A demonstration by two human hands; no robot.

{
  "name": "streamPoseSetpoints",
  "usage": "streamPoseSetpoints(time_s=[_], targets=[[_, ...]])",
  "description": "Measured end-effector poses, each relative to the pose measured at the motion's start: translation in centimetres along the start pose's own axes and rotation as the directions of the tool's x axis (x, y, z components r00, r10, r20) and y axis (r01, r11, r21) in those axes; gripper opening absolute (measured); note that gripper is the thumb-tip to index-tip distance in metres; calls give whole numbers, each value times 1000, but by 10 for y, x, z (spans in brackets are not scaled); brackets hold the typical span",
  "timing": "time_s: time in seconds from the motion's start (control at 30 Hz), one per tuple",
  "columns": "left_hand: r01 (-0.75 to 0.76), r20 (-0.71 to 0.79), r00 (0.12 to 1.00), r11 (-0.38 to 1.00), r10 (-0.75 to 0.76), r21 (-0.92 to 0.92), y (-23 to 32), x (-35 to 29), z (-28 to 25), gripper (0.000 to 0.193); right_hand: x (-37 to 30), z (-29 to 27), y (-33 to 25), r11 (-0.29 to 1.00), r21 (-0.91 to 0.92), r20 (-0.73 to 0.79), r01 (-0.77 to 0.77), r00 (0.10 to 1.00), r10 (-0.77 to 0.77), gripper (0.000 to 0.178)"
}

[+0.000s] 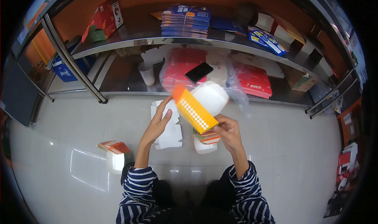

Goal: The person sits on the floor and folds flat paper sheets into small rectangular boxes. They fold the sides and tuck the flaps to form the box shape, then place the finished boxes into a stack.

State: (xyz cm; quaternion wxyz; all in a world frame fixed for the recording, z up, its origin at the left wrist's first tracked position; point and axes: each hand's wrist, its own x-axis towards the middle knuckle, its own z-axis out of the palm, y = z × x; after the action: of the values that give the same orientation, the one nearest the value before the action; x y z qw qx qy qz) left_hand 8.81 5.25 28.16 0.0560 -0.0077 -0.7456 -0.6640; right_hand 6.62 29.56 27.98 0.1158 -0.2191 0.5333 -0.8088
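Note:
In front of me a yellow and orange paper food box (196, 114) with a white rounded flap is held up, tilted. My right hand (229, 132) pinches its lower right corner between thumb and fingers. My left hand (156, 125) is at the other end, fingers stretched and thumb apart; its fingertips are close to the orange edge, and whether they touch is unclear. Below, on the floor, lies a flat white cut-out card sheet (168, 136). Another orange and white box (205, 146) is partly hidden behind my right hand. A third folded box (115, 161) stands left of my left forearm.
A steel shelf rack (130, 93) spans the far side. Its lower shelf holds a cup (147, 74), a phone (199, 72) and red flat cartons (252, 82) in plastic. Above are a tied stack of blue printed cards (185, 21) and a red box (104, 19).

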Motion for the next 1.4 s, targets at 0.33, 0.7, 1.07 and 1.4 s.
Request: streamPoseSetpoints(time_s=[0.33,0.7,1.07,1.4], targets=[[-46,22,997,845,68,-532,4,-2,-10,31,1,-3,3,926,-192,94,-325,933,347,22],[-147,-286,949,989,135,-21,0,3,-38,25,110,-41,65,519,-855,-10,-7,1000,-3,40],[2,-164,982,864,93,503,-20,15,-40,41,243,-87,193,-157,-987,18,-29,957,-289,41],[-113,20,993,948,112,296,-21,18,-44,32,128,-5,112,904,-365,128,-221,950,284,36]])
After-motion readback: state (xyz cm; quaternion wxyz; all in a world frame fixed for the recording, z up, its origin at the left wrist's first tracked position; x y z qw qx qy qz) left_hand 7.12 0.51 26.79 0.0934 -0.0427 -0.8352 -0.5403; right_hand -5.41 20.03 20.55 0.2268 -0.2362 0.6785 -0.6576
